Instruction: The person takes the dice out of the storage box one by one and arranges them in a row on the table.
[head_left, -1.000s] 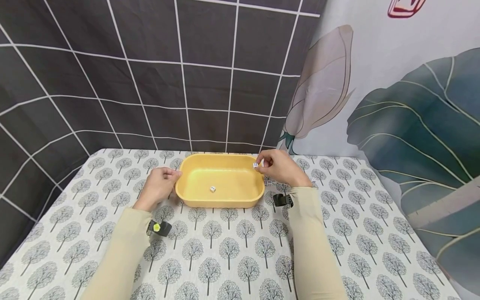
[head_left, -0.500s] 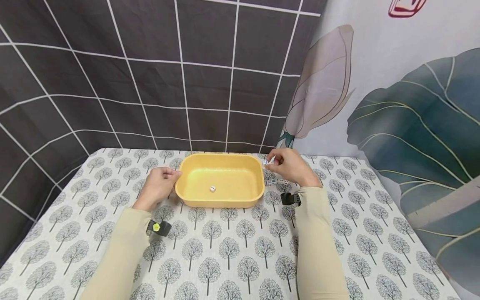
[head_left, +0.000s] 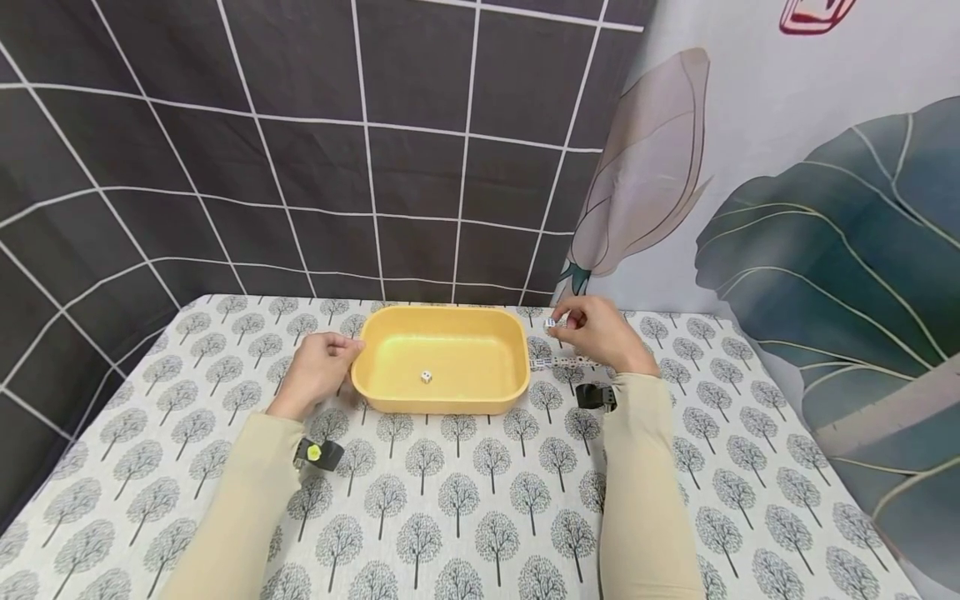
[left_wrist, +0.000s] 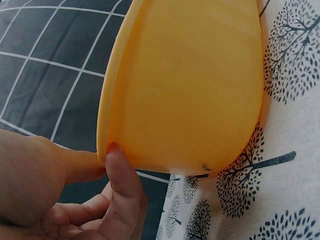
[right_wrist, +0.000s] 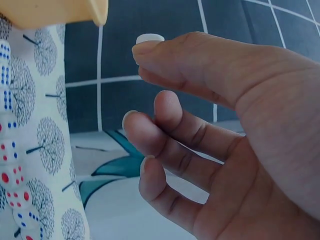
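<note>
A yellow oblong basin [head_left: 442, 406] stands on the table. My left hand [head_left: 318, 367] pinches its left rim between thumb and fingers, as the left wrist view also shows at the basin wall [left_wrist: 185, 85]. One small white die [head_left: 426, 377] lies on the basin floor, left of its middle. To the right of the basin, my right hand [head_left: 600, 333] pinches another die [head_left: 551, 323] between thumb and index finger, above the table. In the right wrist view only a white edge of this held die [right_wrist: 150, 38] shows, and the other fingers are loosely curled.
A row of several dice [head_left: 562, 362] with red and blue dots extends rightward from the basin, partly hidden by my right hand. A tree-print cloth [head_left: 457, 500] covers the table. Behind it hang a dark gridded cloth [head_left: 292, 167] and a flower-print curtain [head_left: 652, 192].
My right hand has moved right with its die, from over the basin's right rim to beside the basin. My left hand has kept its pinch on the rim, and the basin has stayed put.
</note>
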